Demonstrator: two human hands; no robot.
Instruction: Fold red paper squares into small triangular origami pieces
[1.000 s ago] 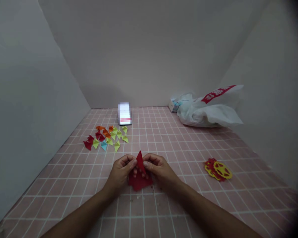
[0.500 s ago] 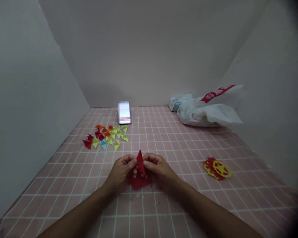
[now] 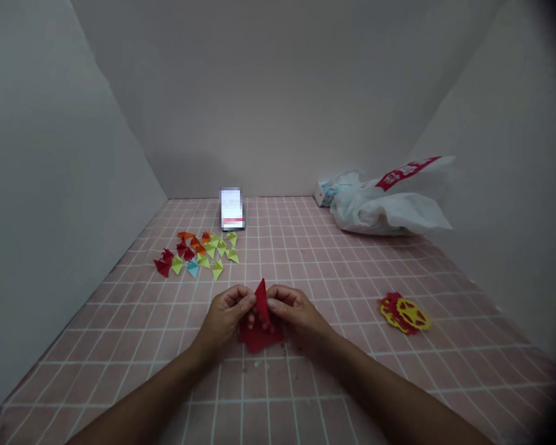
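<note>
Between my two hands stands a small folded piece of red paper (image 3: 262, 301), its pointed tip facing up. My left hand (image 3: 229, 315) pinches its left side between thumb and fingers. From the other side my right hand (image 3: 296, 312) pinches it the same way. Below them on the table lies a stack of flat red paper (image 3: 259, 339), partly covered by the fingers. A tiny bit of yellow shows behind the folded paper, too small to name.
Several small folded paper pieces (image 3: 194, 250) in red, orange, yellow-green and blue lie at the left. Behind them a lit phone (image 3: 232, 209) stands upright. Red and yellow cut-out shapes (image 3: 405, 314) lie at the right. A white plastic bag (image 3: 380, 210) and a box (image 3: 323, 194) sit at the back right.
The tip of the folded red paper has shifted very slightly to the right. Both hands keep their pinch, and the view has tilted a little.
</note>
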